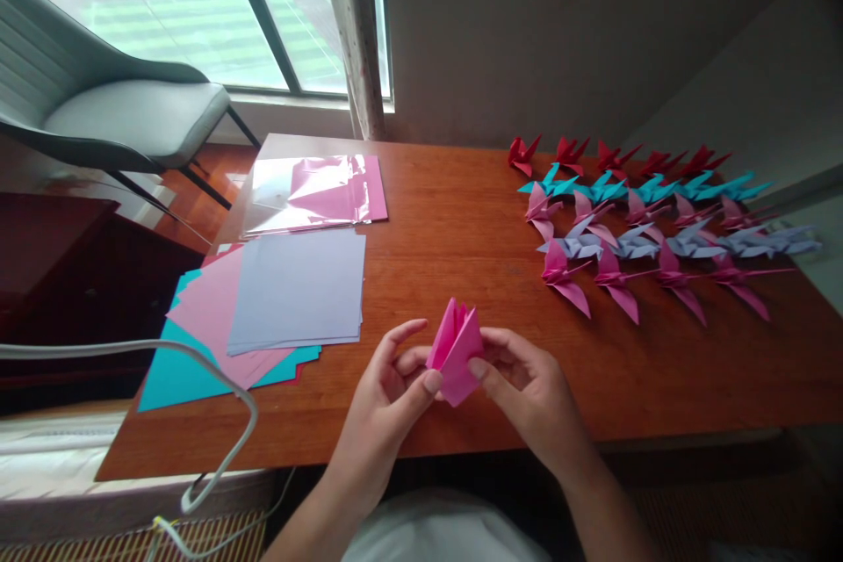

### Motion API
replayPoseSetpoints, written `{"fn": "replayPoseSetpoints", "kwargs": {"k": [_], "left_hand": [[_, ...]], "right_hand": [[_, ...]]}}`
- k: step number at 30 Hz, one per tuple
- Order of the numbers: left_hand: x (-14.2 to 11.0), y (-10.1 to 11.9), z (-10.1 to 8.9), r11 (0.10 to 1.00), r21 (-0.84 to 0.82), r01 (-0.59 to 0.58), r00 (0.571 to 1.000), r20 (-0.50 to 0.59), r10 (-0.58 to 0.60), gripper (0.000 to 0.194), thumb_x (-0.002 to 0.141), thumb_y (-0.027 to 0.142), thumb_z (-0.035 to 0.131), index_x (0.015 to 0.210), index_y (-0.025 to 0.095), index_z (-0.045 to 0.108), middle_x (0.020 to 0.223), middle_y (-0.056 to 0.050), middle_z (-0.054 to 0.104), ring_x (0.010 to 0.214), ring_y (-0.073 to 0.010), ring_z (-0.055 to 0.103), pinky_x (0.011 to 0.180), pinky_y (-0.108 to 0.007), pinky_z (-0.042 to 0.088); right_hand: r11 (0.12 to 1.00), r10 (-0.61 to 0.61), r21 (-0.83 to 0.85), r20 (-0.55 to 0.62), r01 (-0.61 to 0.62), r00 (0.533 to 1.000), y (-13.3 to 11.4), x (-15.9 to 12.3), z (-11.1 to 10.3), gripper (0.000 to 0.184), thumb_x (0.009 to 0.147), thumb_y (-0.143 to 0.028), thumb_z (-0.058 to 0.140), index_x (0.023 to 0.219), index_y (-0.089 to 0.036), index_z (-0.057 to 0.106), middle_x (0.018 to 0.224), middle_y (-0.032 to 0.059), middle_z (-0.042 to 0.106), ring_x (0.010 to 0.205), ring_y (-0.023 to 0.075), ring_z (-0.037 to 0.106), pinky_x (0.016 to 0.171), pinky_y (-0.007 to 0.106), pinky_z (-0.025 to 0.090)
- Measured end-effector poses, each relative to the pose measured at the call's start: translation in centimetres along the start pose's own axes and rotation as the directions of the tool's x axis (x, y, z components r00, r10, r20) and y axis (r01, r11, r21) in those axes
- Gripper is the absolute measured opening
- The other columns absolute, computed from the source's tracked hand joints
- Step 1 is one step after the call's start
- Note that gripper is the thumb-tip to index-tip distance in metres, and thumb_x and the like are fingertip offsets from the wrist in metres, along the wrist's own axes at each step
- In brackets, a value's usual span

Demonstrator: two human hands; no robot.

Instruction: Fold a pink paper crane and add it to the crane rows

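Observation:
A bright pink piece of folded origami paper [457,356] is held up over the front of the table, its several pointed flaps facing upward. My left hand [393,395] pinches its lower left side between thumb and fingers. On the right edge, the thumb and fingers of my right hand [527,386] are closed on the same paper. To the right stand rows of finished paper cranes: dark pink cranes [616,281] nearest me, then pale lilac cranes [636,241], light pink cranes [593,215], turquoise cranes [606,186] and red cranes [571,156] at the back.
Stacked lilac sheets [299,290] overlap pink sheets [204,299] and turquoise sheets [175,369] on the wooden table [441,228]. Behind them lies a clear plastic packet [270,193] with dark pink paper. A white cable [243,421] loops over the left front edge. A chair [138,118] stands beyond.

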State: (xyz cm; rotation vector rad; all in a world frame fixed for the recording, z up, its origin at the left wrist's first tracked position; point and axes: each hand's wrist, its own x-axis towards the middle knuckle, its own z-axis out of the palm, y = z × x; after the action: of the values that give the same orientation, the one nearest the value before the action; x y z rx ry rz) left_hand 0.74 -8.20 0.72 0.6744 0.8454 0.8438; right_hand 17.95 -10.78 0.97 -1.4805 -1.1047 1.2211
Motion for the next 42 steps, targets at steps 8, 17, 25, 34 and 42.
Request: {"fn": "replayPoseSetpoints", "kwargs": {"k": [8, 17, 25, 34, 42], "left_hand": [[0.2, 0.3, 0.5, 0.994, 0.108, 0.008, 0.999, 0.039, -0.012, 0.028, 0.083, 0.032, 0.079, 0.104, 0.016, 0.069, 0.1, -0.005, 0.075, 0.093, -0.0158, 0.068, 0.083, -0.021, 0.052], [0.2, -0.6, 0.0, 0.923, 0.352, -0.153, 0.986, -0.003, 0.164, 0.02, 0.088, 0.028, 0.072, 0.105, 0.018, 0.075, 0.097, -0.006, 0.077, 0.084, -0.018, 0.069, 0.078, -0.024, 0.054], [0.4, 0.0, 0.6, 0.967, 0.226, -0.116, 0.992, -0.021, 0.124, 0.018, 0.088, 0.03, 0.074, 0.103, 0.019, 0.076, 0.087, -0.003, 0.074, 0.076, -0.0131, 0.065, 0.069, -0.019, 0.052], [1.0, -0.4, 0.3, 0.972, -0.21, 0.108, 0.994, 0.034, -0.103, 0.019, 0.085, 0.029, 0.078, 0.097, 0.014, 0.075, 0.079, -0.002, 0.066, 0.066, -0.0072, 0.056, 0.062, -0.016, 0.049], [0.9, -0.1, 0.4, 0.921, -0.331, 0.207, 0.973, 0.168, -0.159, 0.023, 0.091, 0.031, 0.071, 0.086, 0.008, 0.072, 0.073, -0.002, 0.059, 0.063, -0.0064, 0.05, 0.059, -0.015, 0.045]], "right_hand": [[0.988, -0.118, -0.106, -0.067, 0.11, 0.991, 0.0, 0.0, 0.2, 0.019, 0.092, -0.034, 0.067, 0.106, -0.022, 0.071, 0.097, 0.0056, 0.075, 0.083, 0.0186, 0.07, 0.074, 0.028, 0.057], [0.966, -0.226, -0.136, -0.017, 0.221, 0.974, 0.6, 0.1, -0.7, 0.024, 0.09, -0.026, 0.071, 0.114, -0.03, 0.067, 0.104, 0.0011, 0.068, 0.085, 0.0151, 0.064, 0.072, 0.025, 0.053], [0.971, -0.226, -0.082, -0.021, 0.224, 0.974, 0.5, -0.2, -0.5, 0.03, 0.09, -0.026, 0.072, 0.118, -0.033, 0.064, 0.106, 0.0003, 0.067, 0.085, 0.0145, 0.063, 0.071, 0.025, 0.052], [0.956, -0.29, -0.036, -0.01, 0.29, 0.957, -0.6, -0.4, -0.4, 0.029, 0.088, -0.034, 0.074, 0.116, -0.03, 0.066, 0.098, -0.0007, 0.065, 0.081, 0.0142, 0.059, 0.071, 0.026, 0.049], [0.95, -0.312, -0.059, -0.136, 0.307, 0.94, -2.2, -0.2, -0.5, 0.016, 0.093, -0.024, 0.067, 0.108, -0.03, 0.068, 0.097, -0.0002, 0.063, 0.088, 0.0153, 0.06, 0.075, 0.027, 0.049]]}}
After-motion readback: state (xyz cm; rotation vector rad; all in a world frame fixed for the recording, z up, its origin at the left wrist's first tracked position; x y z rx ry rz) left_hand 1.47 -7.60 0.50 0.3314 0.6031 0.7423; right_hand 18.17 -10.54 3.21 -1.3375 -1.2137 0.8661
